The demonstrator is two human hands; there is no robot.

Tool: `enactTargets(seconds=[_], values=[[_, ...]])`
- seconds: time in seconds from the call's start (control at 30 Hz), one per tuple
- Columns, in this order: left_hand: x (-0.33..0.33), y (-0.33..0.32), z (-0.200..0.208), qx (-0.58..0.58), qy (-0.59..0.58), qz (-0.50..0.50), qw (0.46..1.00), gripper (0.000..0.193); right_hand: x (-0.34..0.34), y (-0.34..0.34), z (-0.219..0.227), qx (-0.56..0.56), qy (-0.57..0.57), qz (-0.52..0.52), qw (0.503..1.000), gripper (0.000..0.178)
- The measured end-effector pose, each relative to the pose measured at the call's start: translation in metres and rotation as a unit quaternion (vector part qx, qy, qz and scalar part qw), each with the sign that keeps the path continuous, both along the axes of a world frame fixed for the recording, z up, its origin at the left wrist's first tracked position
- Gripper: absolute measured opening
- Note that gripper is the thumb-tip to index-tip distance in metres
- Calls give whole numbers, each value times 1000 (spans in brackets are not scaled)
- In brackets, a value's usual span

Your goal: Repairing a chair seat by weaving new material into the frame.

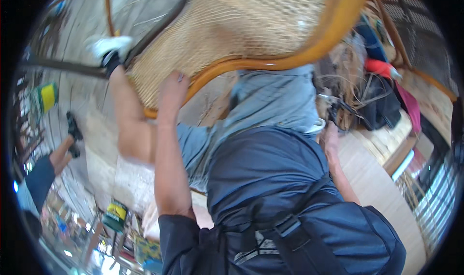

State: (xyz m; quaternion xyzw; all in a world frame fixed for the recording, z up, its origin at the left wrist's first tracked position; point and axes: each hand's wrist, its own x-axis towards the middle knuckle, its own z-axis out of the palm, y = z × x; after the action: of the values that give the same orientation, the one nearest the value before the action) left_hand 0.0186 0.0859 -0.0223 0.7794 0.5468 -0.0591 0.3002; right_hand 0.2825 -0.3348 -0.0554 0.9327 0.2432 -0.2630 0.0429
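A chair with a woven cane panel [232, 26] and a curved orange-brown rattan frame [270, 62] lies tilted across my lap. My left hand [173, 90] is closed at the panel's near-left edge, by the frame, with the fingers bent and the thumb side up. Beyond my right thigh, my right hand [330, 137] reaches down to a black-handled hand tool [337, 111] with a pale metal end. Its fingers are blurred and partly hidden, so their grip on the tool does not show. Near that wrist is a small white round thing [316, 126].
To my right, loose cane strands [350, 67], a black bag [379, 101] and a red object [379, 68] lie heaped by a pale wooden board [377, 178]. Green-and-yellow cans [115, 216] stand on the left. Another person's leg [60, 154] shows at far left.
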Motion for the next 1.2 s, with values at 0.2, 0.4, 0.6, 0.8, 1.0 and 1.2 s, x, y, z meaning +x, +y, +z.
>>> enactTargets(seconds=[0.2, 0.4, 0.6, 0.8, 1.0, 1.2], values=[[-11, -9, 2, -74, -166, 129, 975, 25, 45, -89, -148, 180, 267, -105, 941, 30], [6, -17, 5, -14, -107, 67, 992, 24, 74, -128, -143, 401, 579, -438, 558, 31], [-5, -5, -4, -14, -82, 55, 995, 24, 9, 0, 41, 208, 284, -89, 932, 17], [-4, 5, -6, -45, -136, 89, 986, 25, 25, 45, 121, 214, 120, 32, 969, 17], [-12, 2, -17, -19, -166, 105, 980, 28, -31, 257, 178, 463, 235, 240, 820, 19], [-23, 2, -23, -33, -273, 240, 931, 28, -91, 387, 144, 531, 605, 35, 592, 26]])
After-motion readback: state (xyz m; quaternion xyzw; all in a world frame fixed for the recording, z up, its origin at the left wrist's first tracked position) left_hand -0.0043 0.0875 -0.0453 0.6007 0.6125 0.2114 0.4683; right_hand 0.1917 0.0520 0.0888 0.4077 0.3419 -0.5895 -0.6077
